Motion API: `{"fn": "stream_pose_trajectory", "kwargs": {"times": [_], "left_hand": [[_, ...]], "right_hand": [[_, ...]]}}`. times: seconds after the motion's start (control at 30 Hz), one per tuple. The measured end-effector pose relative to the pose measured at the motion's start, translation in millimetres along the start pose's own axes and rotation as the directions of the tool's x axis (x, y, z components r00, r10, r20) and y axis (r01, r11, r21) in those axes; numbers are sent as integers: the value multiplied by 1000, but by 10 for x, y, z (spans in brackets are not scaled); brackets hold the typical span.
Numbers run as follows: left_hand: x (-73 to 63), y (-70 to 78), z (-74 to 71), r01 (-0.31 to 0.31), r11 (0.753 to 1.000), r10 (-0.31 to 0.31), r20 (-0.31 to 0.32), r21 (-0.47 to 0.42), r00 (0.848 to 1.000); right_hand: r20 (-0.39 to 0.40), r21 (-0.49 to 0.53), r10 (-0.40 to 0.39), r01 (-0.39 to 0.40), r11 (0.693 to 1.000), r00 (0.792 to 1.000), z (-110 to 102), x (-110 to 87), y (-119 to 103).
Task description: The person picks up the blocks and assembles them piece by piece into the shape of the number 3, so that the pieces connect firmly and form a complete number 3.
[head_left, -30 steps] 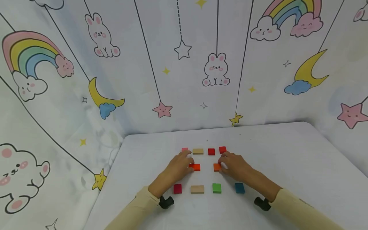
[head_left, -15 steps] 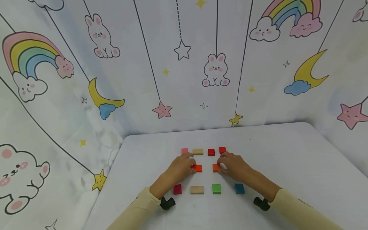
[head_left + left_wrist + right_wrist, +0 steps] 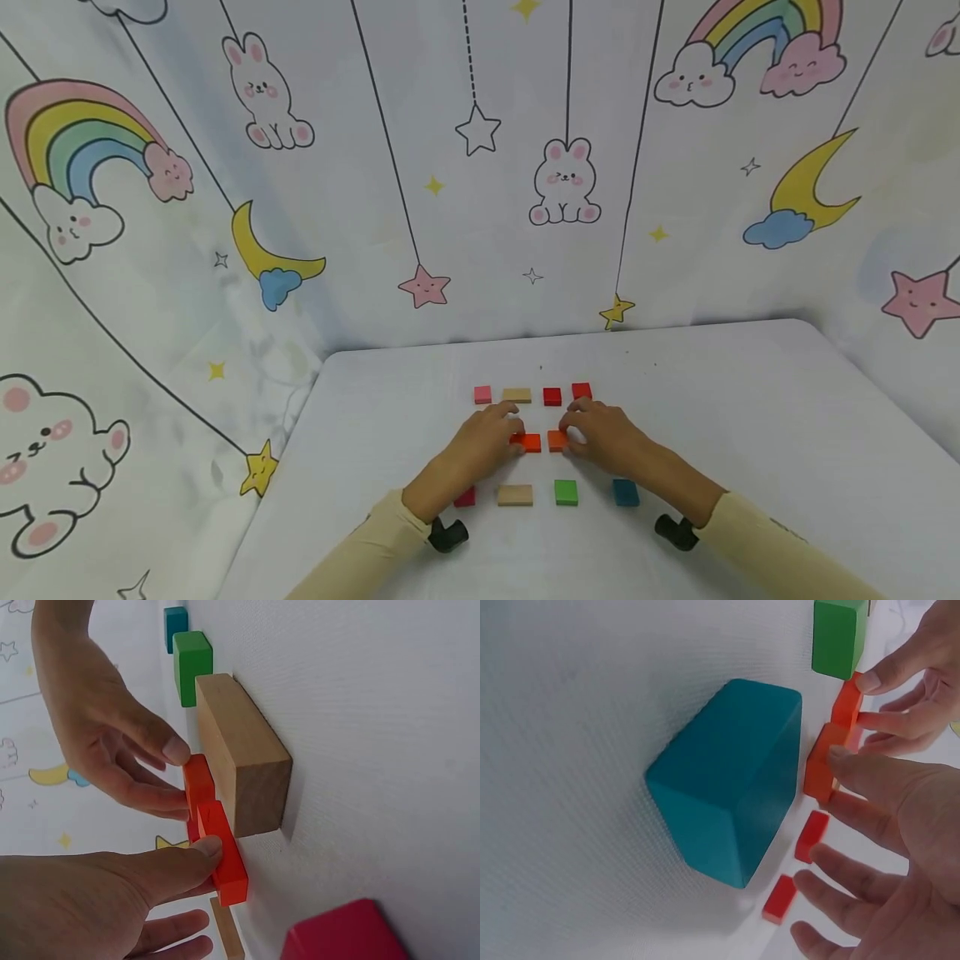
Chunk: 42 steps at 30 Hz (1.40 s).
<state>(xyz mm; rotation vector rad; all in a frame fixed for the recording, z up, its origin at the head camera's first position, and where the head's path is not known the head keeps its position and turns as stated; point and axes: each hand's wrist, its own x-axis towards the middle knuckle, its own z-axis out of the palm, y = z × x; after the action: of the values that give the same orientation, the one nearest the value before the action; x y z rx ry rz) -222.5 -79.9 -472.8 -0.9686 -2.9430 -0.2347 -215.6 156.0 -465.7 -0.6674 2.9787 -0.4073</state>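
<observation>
In the head view my left hand pinches a red-orange wooden block between thumb and fingers. Facing it, my right hand pinches an orange block the same way. Both blocks lie in the middle of the table with a narrow gap between their ends. The left wrist view has the thumb on top of the red-orange block, its far end close to the orange block. In the right wrist view, the other fingers of the right hand spread away from the orange block.
Behind the hands runs a row: pink block, tan block and two red blocks. Nearer lie a crimson block, partly hidden by the left wrist, a tan block, a green block and a teal block.
My left hand has moved right with the red-orange block, and my right hand has shifted slightly left with the orange one. The gap between the two blocks has narrowed.
</observation>
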Motion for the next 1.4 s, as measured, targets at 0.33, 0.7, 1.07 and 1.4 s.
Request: {"fn": "stream_pose_trajectory", "kwargs": {"times": [0.33,0.7,1.07,1.4], "left_hand": [[2,46,-12,-1,1000,1,9,-13,1000],[16,55,-4,12,1000,-12,14,-2,1000],[2,55,-13,0,1000,0,1,-7,1000],[8,39,-16,-11,1000,11,7,-14,1000]], "right_hand": [[-6,8,-5,5,1000,1000,40,17,-7],[-23,20,-20,20,1000,1000,30,4,-53],[-30,29,-24,25,999,999,52,13,-62],[-27,53,-18,20,998,999,61,20,-52]]}}
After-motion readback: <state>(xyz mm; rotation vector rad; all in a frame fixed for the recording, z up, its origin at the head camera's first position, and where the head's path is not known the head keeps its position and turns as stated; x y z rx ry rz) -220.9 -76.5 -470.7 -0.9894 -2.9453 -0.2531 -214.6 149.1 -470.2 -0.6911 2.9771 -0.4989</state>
